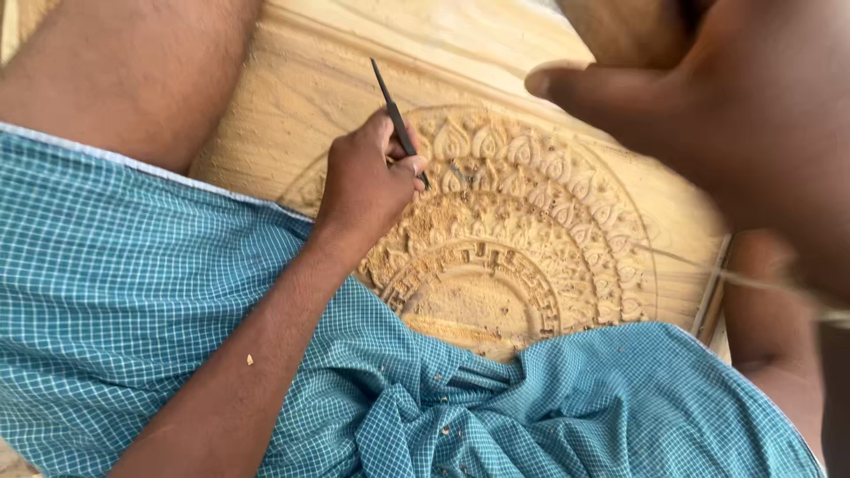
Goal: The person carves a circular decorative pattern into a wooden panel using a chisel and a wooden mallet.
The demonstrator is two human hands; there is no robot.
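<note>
My left hand [367, 181] grips a thin dark metal carving tool [396, 119] like a pen. The tool's tip rests on the petal ring of a round floral relief [531, 239] cut into a pale wooden panel [292, 115]. My right hand [708, 115] is raised close to the camera at the upper right. It is large and blurred, with one finger pointing left, and whether it holds anything is unclear. A thin blurred streak [753, 281] runs below it towards the right edge.
A blue checked cloth [133, 292] covers my lap and overlaps the lower edge of the carving. My bare knee [115, 71] lies at the upper left and my other leg [770, 310] at the right. Wood chips dot the cloth.
</note>
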